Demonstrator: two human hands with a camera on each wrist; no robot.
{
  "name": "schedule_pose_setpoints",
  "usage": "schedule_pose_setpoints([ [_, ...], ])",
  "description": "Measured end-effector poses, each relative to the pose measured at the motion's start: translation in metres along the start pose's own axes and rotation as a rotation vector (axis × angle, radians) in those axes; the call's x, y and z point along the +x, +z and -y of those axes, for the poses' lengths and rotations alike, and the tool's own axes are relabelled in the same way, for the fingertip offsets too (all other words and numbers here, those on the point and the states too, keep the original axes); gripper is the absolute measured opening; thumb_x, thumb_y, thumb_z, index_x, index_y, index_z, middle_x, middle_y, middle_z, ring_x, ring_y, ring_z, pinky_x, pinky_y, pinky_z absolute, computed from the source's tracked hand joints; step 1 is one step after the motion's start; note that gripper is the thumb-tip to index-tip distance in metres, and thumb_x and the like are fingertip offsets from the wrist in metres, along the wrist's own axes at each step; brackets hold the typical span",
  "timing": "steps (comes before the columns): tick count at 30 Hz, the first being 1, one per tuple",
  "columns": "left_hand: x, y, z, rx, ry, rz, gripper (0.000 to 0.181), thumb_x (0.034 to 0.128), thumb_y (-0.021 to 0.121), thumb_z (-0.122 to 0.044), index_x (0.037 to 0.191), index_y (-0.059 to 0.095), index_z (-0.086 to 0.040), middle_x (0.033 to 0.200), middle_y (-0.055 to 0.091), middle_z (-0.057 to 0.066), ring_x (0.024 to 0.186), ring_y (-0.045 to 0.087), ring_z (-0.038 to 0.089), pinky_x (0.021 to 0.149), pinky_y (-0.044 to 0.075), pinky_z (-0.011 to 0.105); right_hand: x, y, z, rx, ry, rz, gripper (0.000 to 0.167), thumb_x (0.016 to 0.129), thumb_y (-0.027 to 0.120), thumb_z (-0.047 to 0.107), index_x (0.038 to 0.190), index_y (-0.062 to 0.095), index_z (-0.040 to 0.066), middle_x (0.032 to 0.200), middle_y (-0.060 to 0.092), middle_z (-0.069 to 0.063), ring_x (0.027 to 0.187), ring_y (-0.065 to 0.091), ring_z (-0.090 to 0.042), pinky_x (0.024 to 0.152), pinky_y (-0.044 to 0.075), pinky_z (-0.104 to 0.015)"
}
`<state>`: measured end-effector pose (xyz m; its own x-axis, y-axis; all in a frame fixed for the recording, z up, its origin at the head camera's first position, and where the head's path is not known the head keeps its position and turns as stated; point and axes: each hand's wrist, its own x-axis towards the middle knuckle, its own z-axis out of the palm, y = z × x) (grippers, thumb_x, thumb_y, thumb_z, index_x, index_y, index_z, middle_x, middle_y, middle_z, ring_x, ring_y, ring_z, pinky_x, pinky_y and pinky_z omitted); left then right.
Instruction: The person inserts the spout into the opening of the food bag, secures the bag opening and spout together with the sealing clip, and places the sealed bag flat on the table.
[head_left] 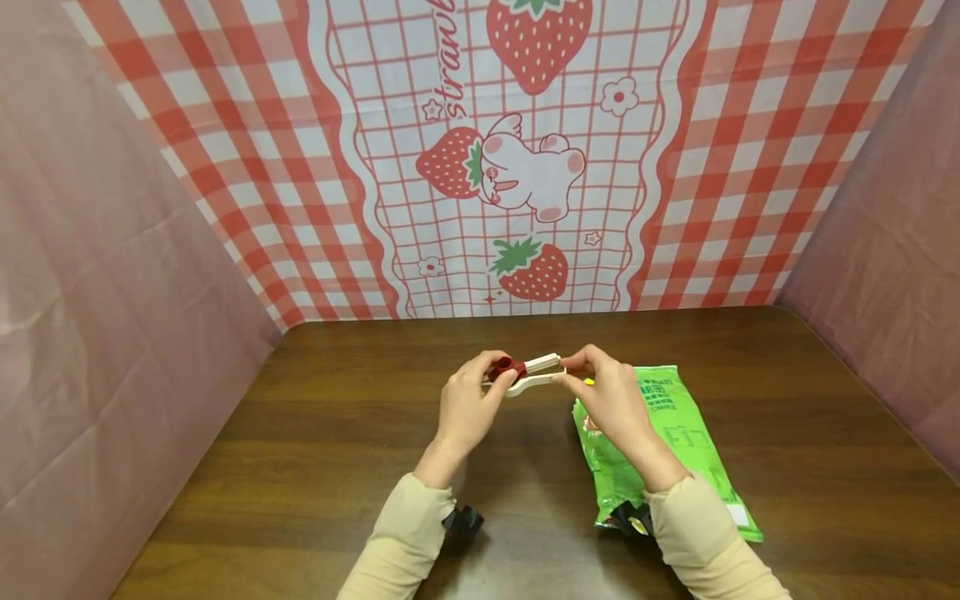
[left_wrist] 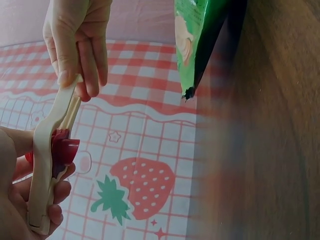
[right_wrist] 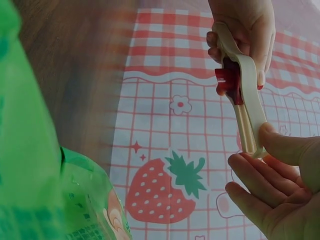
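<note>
Between both hands is a cream bag clip (head_left: 536, 383) with a red spout (head_left: 504, 364), held above the table. Its two long arms stand a little apart toward the right hand. The left hand (head_left: 468, 404) grips the end with the red spout, thumb on one side and fingers on the other. At the far end, the right hand (head_left: 611, 396) pinches the arm tips between thumb and fingers, as the right wrist view shows. A green printed bag (head_left: 690, 454) lies on the table below the right forearm, partly hidden by it.
A brown wooden table (head_left: 337, 467) spreads under the hands. Behind it hangs a checked strawberry-print cloth (head_left: 720, 167), with plain pinkish cloth (head_left: 127, 292) at both sides. Black camera mounts (head_left: 463, 521) sit at the wrists.
</note>
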<state>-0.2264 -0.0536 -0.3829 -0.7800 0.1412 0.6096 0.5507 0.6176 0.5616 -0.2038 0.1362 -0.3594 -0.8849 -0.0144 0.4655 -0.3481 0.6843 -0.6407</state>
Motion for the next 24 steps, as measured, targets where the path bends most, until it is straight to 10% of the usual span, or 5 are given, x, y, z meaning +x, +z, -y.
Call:
schedule_pose_setpoints([
  [24, 0.0009, 0.0007, 0.0086, -0.082, -0.107, 0.052, 0.019, 0.0868, 0.06, -0.034, 0.098, 0.065, -0.019, 0.088, 0.067, -0.004, 0.081, 0.061, 0.009, 0.069, 0.049, 0.026, -0.0015, 0.0026, -0.0002, -0.058, -0.068, -0.027, 0.02, 0.071, 0.077, 0.022, 0.08, 0.067, 0.007, 0.073, 0.068, -0.002, 0.059, 0.053, -0.011, 0.053, 0.04, -0.025],
])
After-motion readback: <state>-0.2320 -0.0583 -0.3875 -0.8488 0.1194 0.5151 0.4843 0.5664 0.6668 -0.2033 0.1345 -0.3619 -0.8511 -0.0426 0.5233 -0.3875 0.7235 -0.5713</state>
